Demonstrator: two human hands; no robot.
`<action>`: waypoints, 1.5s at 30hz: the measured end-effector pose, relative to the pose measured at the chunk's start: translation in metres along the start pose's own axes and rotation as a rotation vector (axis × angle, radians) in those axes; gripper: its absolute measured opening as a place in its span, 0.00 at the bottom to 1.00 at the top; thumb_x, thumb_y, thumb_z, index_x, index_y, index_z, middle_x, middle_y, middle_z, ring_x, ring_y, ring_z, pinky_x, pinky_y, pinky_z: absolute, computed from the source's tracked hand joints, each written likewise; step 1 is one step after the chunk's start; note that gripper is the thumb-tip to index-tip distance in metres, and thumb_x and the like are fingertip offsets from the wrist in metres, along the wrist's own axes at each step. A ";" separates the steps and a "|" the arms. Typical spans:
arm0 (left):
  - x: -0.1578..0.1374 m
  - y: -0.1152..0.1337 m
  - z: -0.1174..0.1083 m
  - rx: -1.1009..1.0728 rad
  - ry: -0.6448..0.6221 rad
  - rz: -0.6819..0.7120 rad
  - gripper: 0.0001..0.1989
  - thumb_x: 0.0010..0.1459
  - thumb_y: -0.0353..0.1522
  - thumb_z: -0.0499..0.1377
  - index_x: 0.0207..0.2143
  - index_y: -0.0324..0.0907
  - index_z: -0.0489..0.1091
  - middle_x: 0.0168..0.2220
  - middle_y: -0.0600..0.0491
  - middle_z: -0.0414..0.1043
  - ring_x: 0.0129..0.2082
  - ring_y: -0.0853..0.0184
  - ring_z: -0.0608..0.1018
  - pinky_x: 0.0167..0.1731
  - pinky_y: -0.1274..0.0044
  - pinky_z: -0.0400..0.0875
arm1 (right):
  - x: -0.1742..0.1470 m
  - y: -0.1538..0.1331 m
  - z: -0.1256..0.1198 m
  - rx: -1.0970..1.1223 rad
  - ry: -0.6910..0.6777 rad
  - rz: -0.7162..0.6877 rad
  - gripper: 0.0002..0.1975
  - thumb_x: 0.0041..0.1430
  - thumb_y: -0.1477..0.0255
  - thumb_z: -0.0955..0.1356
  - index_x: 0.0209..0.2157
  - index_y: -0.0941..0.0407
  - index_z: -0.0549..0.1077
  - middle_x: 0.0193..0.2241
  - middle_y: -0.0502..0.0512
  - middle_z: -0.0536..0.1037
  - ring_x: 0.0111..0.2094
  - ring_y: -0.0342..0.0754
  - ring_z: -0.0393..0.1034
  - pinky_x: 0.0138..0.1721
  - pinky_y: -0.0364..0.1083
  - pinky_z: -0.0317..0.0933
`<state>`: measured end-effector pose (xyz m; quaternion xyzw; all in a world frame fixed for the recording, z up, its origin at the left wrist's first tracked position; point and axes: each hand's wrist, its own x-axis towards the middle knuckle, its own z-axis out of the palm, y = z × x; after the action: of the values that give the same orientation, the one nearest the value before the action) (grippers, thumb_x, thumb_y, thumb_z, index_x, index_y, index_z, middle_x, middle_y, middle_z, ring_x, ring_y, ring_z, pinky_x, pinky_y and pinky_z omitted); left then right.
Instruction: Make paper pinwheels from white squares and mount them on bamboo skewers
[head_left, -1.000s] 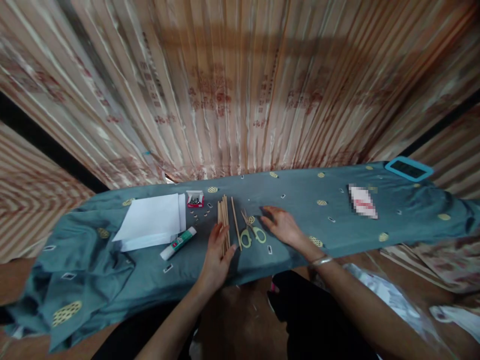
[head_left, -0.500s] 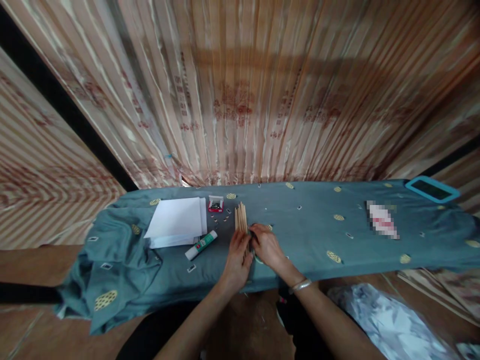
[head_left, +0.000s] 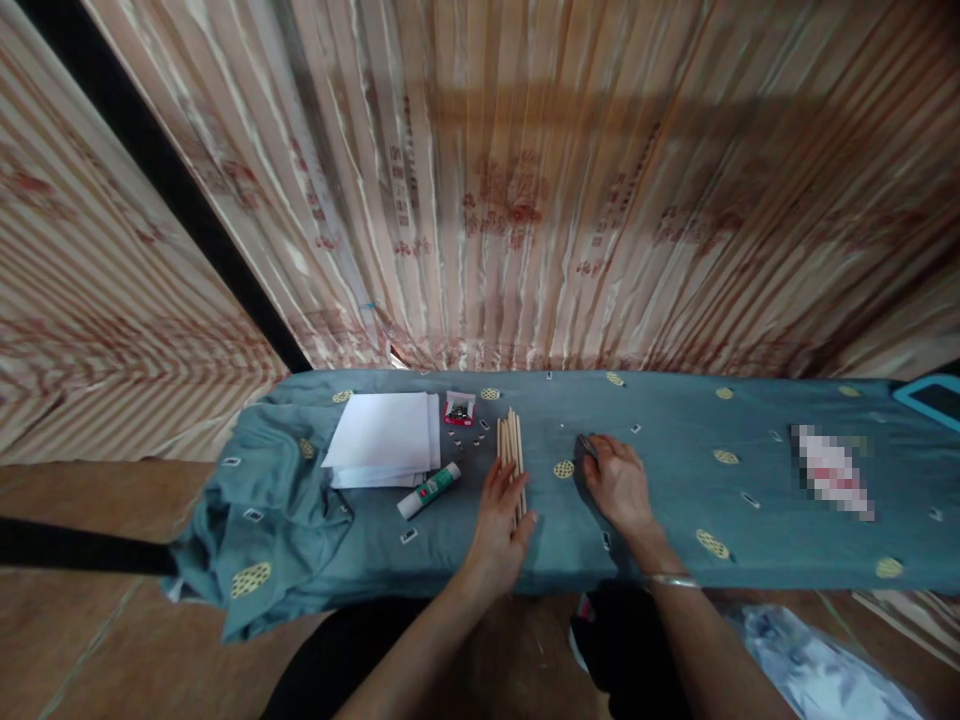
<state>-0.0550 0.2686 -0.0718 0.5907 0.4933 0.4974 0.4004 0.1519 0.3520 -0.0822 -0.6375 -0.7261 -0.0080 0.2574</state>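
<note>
A small bundle of thin wooden sticks (head_left: 510, 432) lies lengthwise on the blue-green cloth. My left hand (head_left: 501, 525) rests over the sticks' near part, fingers spread and thumb apart on the right side; it covers their lower ends. To the right, apart from the bundle, my right hand (head_left: 619, 485) is low over the cloth with its fingers bent together. A small dark thing (head_left: 586, 446) shows at its fingertips, too hidden to name. Left of the sticks lie a glue stick (head_left: 429, 491) and an open small red box (head_left: 460, 410) with dark bits inside.
A stack of white paper (head_left: 379, 432) lies at the left, near bunched cloth (head_left: 277, 530). Tiny pieces lie before the red box. Farther right are a blurred white-and-red packet (head_left: 829, 470) and a blue-framed tablet (head_left: 926, 398). A pleated curtain (head_left: 525, 200) hangs behind.
My right hand has left the sticks and moved right, to the small dark thing. My left hand has stayed on the sticks, its fingers looser. The view has shifted left.
</note>
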 end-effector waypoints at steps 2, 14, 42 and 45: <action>0.003 0.010 -0.006 0.007 0.067 0.047 0.23 0.59 0.32 0.57 0.58 0.45 0.67 0.63 0.43 0.61 0.66 0.53 0.58 0.66 0.56 0.47 | 0.001 -0.016 0.002 0.026 0.004 -0.037 0.19 0.62 0.70 0.59 0.48 0.62 0.74 0.48 0.68 0.77 0.50 0.59 0.70 0.54 0.59 0.62; -0.001 0.010 -0.021 0.322 0.070 0.323 0.23 0.64 0.29 0.51 0.61 0.41 0.59 0.63 0.42 0.61 0.68 0.56 0.53 0.63 0.55 0.57 | 0.008 -0.093 0.032 0.047 -0.080 -0.141 0.20 0.64 0.72 0.59 0.54 0.62 0.70 0.55 0.69 0.73 0.57 0.59 0.66 0.56 0.58 0.61; -0.010 -0.021 -0.024 0.725 -0.289 0.332 0.19 0.59 0.21 0.49 0.51 0.34 0.68 0.61 0.40 0.64 0.69 0.56 0.51 0.62 0.59 0.63 | 0.024 -0.102 0.090 0.355 -0.087 -0.120 0.24 0.63 0.74 0.56 0.57 0.61 0.68 0.59 0.66 0.69 0.63 0.53 0.60 0.62 0.56 0.57; -0.010 -0.018 -0.034 0.731 -0.300 0.318 0.18 0.58 0.20 0.49 0.49 0.32 0.69 0.60 0.38 0.65 0.69 0.54 0.52 0.63 0.59 0.63 | 0.023 -0.106 0.084 0.359 -0.098 -0.133 0.23 0.63 0.76 0.57 0.56 0.62 0.69 0.59 0.67 0.69 0.62 0.53 0.62 0.61 0.55 0.59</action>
<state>-0.0915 0.2612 -0.0853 0.8284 0.4763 0.2539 0.1500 0.0210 0.3821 -0.1128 -0.5315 -0.7681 0.1357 0.3304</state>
